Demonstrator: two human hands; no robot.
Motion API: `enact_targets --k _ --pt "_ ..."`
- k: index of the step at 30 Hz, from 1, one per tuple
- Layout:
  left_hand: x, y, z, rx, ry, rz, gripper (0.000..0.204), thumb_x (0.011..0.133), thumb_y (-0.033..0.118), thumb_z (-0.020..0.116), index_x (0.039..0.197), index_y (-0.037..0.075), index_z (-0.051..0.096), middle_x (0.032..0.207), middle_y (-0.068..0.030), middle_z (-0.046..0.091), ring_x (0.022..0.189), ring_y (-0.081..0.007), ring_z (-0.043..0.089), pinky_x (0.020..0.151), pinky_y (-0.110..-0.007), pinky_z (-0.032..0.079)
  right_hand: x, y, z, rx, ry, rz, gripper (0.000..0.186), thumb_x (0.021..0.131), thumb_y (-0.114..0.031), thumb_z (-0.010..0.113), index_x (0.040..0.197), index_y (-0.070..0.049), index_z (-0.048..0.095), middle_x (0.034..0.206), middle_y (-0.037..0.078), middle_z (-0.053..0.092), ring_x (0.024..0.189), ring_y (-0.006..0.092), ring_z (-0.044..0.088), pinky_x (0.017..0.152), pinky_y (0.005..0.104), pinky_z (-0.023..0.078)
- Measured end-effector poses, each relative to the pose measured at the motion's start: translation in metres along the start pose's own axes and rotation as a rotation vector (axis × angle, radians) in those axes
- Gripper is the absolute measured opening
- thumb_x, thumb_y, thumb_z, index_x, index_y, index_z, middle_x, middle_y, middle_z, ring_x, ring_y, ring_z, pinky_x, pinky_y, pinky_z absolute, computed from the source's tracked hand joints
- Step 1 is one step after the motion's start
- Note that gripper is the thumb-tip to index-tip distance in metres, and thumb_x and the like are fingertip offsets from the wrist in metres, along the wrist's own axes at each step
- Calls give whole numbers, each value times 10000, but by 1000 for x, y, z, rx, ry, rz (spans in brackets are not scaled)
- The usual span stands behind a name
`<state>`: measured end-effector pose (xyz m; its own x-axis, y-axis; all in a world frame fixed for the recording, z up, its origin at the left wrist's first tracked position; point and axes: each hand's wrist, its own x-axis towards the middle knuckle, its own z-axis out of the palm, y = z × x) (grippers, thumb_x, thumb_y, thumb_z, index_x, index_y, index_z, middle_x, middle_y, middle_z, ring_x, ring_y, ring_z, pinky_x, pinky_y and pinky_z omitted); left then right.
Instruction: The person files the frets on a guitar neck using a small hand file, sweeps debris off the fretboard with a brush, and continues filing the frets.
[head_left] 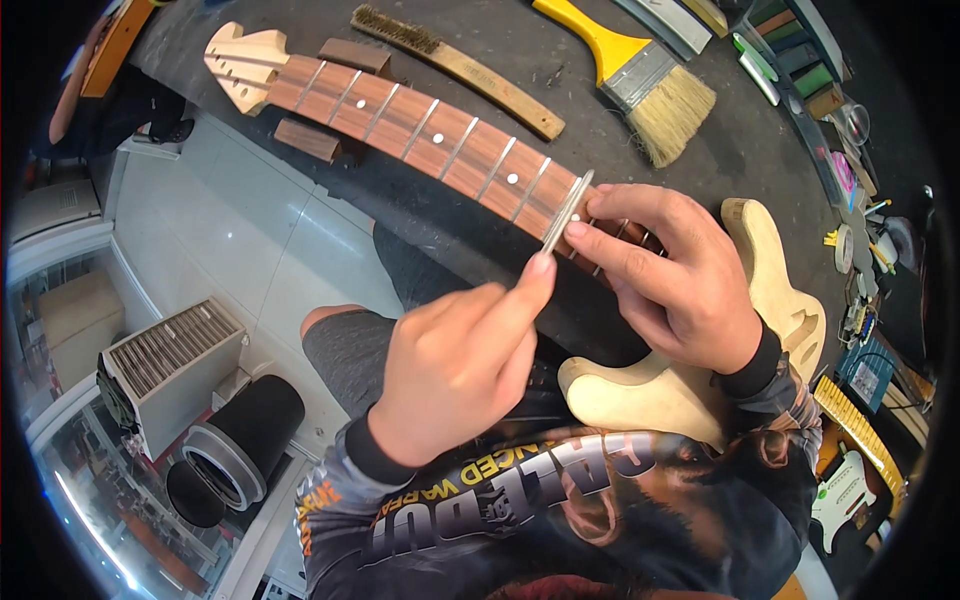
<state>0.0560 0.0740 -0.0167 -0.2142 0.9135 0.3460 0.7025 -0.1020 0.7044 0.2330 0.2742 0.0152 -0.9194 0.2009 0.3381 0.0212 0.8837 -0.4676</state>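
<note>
An electric guitar neck (408, 128) with a reddish-brown fretboard, white dot inlays and metal frets runs from a pale wooden headstock (247, 62) at far left toward the pale, unpainted guitar body (640, 392). Across the fretboard near the body lies a slim metal file-like bar (570, 208), in line with the frets. My left hand (455, 345) is closed, its fingers curled and the fingertip at the bar's near end. My right hand (680, 275) grips the neck beside the bar, two fingertips pressing on the fretboard by it; its thumb is hidden.
Dark wooden blocks (306, 140) flank the neck near the headstock. Beyond lie a wooden-handled wire brush (470, 75) and a yellow-handled paintbrush (645, 85). Small tools and a tape roll (844, 248) crowd the right side. A black bin (250, 435) stands on the floor at left.
</note>
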Motion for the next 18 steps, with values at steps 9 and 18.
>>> enact_targets --k 9,18 --pt "19 3 1 41 -34 -17 642 842 -86 763 1479 -16 721 745 -73 570 598 -262 628 561 -420 527 2 -2 -3 40 -66 72 644 792 89 824 1406 -100 801 1351 141 700 1108 320 738 878 410 618" --pt "12 7 -8 13 -53 -59 670 820 -107 763 1483 -18 724 717 -78 571 581 -269 630 555 -412 529 3 -4 -4 47 -73 71 641 796 81 828 1410 -101 803 1343 140 709 1097 314 737 875 411 617"
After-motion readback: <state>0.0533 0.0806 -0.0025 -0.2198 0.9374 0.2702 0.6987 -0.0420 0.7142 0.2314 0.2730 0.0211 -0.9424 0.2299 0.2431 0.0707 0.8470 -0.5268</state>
